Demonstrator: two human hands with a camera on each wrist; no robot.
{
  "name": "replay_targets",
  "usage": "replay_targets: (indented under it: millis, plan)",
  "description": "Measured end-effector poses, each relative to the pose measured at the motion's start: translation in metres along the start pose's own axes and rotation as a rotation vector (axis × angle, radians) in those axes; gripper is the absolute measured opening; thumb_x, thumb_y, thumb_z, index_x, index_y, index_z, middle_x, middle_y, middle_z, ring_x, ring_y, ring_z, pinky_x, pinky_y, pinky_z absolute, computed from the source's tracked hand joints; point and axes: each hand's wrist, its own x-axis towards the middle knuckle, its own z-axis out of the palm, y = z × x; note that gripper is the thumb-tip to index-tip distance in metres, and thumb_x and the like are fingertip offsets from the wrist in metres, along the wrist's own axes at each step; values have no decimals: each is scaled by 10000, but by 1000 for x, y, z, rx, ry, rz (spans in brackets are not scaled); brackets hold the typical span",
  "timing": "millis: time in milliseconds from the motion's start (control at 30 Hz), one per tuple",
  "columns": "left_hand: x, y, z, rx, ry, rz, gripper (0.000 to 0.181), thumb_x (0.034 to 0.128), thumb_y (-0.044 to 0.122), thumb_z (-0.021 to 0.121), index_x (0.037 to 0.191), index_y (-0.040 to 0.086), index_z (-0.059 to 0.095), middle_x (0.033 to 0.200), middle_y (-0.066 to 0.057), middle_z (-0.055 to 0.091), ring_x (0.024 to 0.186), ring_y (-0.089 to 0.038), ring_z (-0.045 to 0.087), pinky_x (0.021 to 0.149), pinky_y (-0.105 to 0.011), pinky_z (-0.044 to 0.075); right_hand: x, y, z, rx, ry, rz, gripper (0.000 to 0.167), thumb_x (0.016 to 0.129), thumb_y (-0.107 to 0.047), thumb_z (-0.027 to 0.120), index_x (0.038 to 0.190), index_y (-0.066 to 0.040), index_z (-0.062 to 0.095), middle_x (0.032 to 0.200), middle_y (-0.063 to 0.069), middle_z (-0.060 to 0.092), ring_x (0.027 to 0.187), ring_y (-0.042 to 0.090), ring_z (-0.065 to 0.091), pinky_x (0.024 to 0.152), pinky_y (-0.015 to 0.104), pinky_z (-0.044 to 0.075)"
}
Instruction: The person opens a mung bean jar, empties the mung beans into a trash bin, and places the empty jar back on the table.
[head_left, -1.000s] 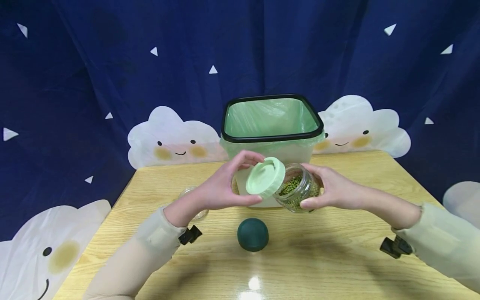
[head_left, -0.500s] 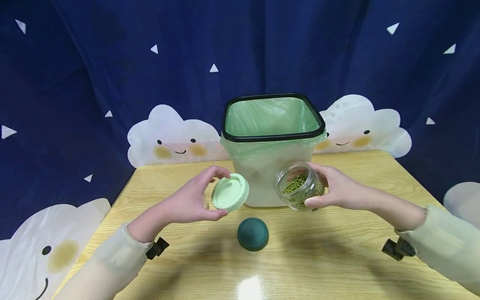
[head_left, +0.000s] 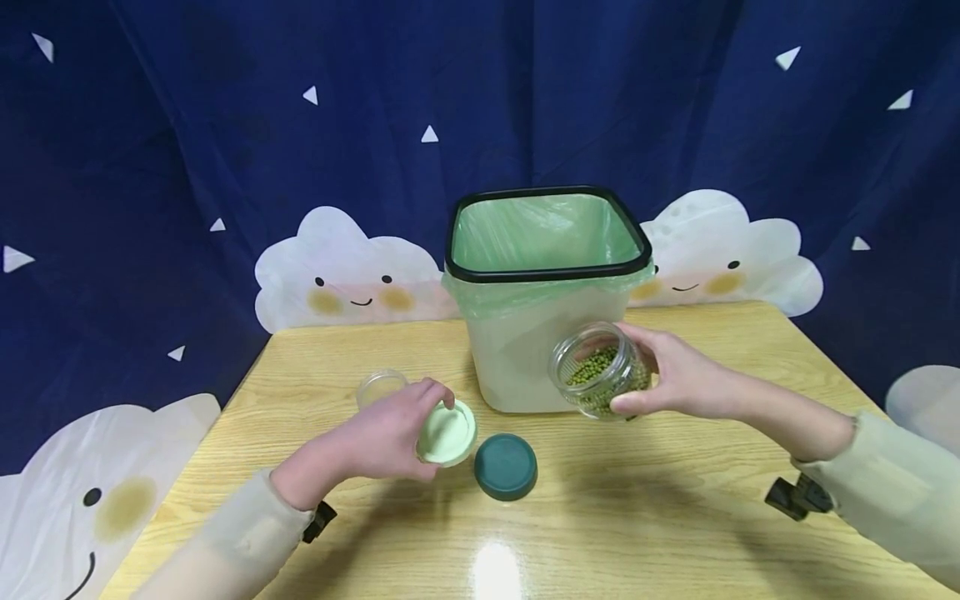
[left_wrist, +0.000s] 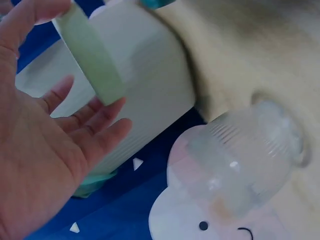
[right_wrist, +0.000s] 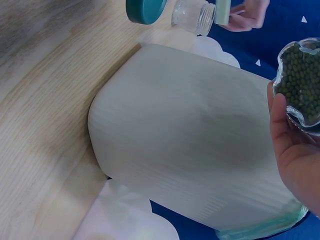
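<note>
In the head view my left hand [head_left: 390, 429] pinches a pale green lid [head_left: 447, 435] by its edge, tilted, above the table. Thumb and fingers of my right hand [head_left: 678, 375] grip a clear jar of green beans [head_left: 600, 372], which is uncovered and leans with its mouth to the left. A dark green round lid [head_left: 506, 467] lies on the table between the hands, right of the pale one. Behind my left hand stands a second clear jar [head_left: 380, 386], partly hidden by that hand; the left wrist view shows its ribbed, see-through wall [left_wrist: 240, 150].
A white bin [head_left: 517, 358] with a black rim [head_left: 551, 275] and a green liner [head_left: 547, 233] stands at the back of the wooden table [head_left: 630, 517]. The bean jar is in front of its right side. A dark blue curtain [head_left: 375, 158] hangs behind.
My left hand has carried the pale green lid left and down, away from the bean jar, towards the table. The right hand and its jar have hardly moved.
</note>
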Motion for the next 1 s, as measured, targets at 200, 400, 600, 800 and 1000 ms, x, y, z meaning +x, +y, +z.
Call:
replay_targets:
  millis: [200, 400, 600, 800, 1000]
  plan:
    - [3, -5, 20, 45, -102, -28, 693, 588, 258, 836, 1148, 112, 454, 1016, 1, 491, 826, -137, 517, 669, -274, 484, 1, 1, 0, 27, -10, -22, 654, 785, -80, 778, 1366, -48, 480, 1221, -10, 626, 1109, 159, 578, 937, 207, 431]
    - [5, -7, 30, 68, -205, -80, 669, 584, 197, 861, 1102, 99, 449, 938, 1, 477, 737, -140, 511, 625, -286, 480, 2, 2, 1, 48, -13, -45, 633, 785, -65, 776, 1352, -44, 495, 1217, -4, 628, 1121, 161, 575, 951, 207, 427]
    - [5, -9, 35, 95, -221, -94, 665, 584, 204, 883, 1084, 98, 457, 897, -2, 491, 713, -153, 529, 602, -300, 486, 2, 3, 1, 37, -17, -52, 649, 783, -76, 776, 1364, -67, 486, 1228, -12, 623, 1117, 166, 577, 944, 210, 429]
    - [4, -11, 41, 64, -239, -116, 656, 586, 192, 882, 1084, 96, 465, 891, 1, 489, 743, -155, 530, 621, -295, 487, 3, 3, 2, 54, -23, -62, 633, 786, -66, 773, 1356, -66, 497, 1228, 1, 624, 1127, 174, 573, 955, 215, 425]
    - [4, -10, 42, 65, -267, -145, 643, 607, 197, 886, 1077, 109, 456, 885, 4, 488, 747, -154, 525, 641, -296, 490, 2, 3, 2, 65, -18, -54, 643, 782, -53, 777, 1356, -36, 489, 1220, 12, 625, 1119, 171, 576, 950, 220, 433]
